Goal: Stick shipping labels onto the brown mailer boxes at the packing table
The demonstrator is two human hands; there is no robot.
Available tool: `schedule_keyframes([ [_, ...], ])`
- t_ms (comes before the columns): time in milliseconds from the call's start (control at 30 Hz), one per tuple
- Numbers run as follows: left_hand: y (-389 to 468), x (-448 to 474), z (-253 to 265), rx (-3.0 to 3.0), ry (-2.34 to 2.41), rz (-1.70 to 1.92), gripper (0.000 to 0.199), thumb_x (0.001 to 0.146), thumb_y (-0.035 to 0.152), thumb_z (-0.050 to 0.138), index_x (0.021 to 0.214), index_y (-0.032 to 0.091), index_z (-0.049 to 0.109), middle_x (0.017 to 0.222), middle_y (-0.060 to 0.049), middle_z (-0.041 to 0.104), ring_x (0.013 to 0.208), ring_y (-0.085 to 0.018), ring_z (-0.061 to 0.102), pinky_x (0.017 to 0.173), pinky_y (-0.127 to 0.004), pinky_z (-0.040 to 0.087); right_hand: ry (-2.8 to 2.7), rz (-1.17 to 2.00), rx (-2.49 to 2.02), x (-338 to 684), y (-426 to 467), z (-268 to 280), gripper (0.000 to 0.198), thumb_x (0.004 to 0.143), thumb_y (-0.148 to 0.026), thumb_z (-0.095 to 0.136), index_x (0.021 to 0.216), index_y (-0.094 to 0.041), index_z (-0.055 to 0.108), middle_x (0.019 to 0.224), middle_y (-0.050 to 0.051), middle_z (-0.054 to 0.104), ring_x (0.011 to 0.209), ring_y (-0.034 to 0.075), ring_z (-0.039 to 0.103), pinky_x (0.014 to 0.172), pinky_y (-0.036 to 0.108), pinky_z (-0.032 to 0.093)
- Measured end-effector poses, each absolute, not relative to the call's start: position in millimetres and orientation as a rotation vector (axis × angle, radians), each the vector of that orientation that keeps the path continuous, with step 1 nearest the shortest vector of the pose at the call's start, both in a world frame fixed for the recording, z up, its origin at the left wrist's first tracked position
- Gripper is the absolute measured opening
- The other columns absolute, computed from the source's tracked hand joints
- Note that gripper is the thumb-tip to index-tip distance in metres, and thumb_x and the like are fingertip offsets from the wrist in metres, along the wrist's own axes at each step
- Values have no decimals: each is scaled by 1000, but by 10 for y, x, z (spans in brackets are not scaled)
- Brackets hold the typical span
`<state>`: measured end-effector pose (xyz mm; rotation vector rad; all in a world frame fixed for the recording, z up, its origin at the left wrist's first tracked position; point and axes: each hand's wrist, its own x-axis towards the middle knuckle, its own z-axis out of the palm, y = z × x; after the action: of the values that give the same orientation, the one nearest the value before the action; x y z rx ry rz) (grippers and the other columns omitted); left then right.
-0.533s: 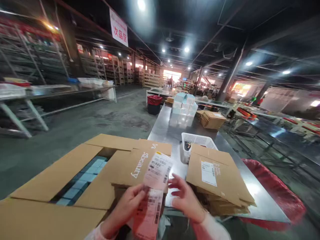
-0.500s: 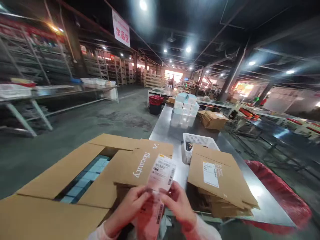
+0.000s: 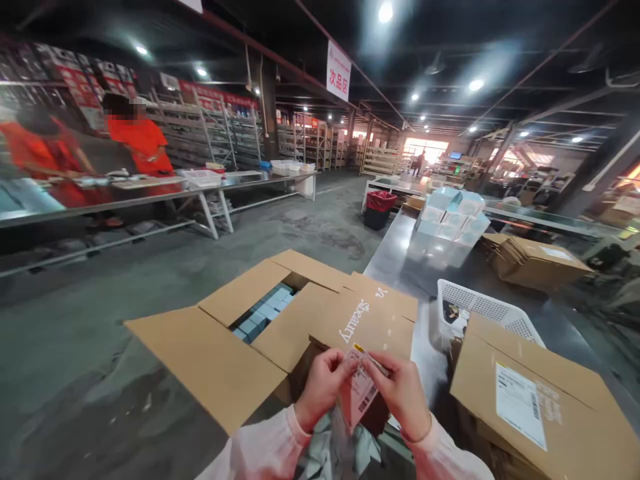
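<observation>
Pinching a label [image 3: 361,390] by the table's [image 3: 395,259] near edge, left hand [image 3: 323,381] and right hand [image 3: 404,392] are possibly folding it; tugging could tear it.

Left hand [image 3: 320,387] and right hand [image 3: 404,395] are both bare. Just behind each wrist a cuff starts — pale, faintly pink — and runs back into a long, loose sleeve, left sleeve [image 3: 260,448] and right sleeve [image 3: 447,455] matching, the light cloth softly creased.
</observation>
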<state>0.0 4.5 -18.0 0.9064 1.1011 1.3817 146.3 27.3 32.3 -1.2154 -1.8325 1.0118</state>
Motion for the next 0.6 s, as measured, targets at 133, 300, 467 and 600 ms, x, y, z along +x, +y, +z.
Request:
schedule_keyframes([
  [133, 148, -14, -321, 841, 1150, 1440, 47, 58, 52, 78, 58, 15, 51, 53, 6, 48, 52, -8, 41, 52, -21, 33, -1830, 951, -1228, 1378, 495, 129, 26, 76, -44, 64, 83, -22, 77, 89, 8, 74, 83, 25, 68, 76, 36, 54],
  [300, 182, -161, -499, 797, 866, 1066, 54, 44, 47, 86, 77, 8, 68, 64, -2, 62, 57, -12, 51, 59, -25, 39, -1900, 605, -1325, 1446, 1340, -59, 18, 71, -37, 68, 71, -20, 75, 99, 12, 71, 105, 28, 61, 91, 41, 49],
  [467, -215, -197, -794, 776, 813, 1017, 57, 48, 49, 85, 87, 9, 74, 81, -11, 70, 76, -23, 62, 74, -32, 45, -1921, 444, -1593, 1617, 1937, -175, 24, 71, -36, 68, 82, -15, 74, 111, 18, 66, 119, 35, 51, 100, 50, 40],
  [600, -623, -310, -764, 817, 764, 933, 55, 55, 58, 79, 90, 16, 76, 84, -10, 71, 79, -25, 63, 75, -35, 47, -2041, 259, -1762, 1535, 1933, -278, 68, 76, -44, 63, 132, -9, 50, 149, 23, 29, 137, 43, 23, 107, 66, 14],
])
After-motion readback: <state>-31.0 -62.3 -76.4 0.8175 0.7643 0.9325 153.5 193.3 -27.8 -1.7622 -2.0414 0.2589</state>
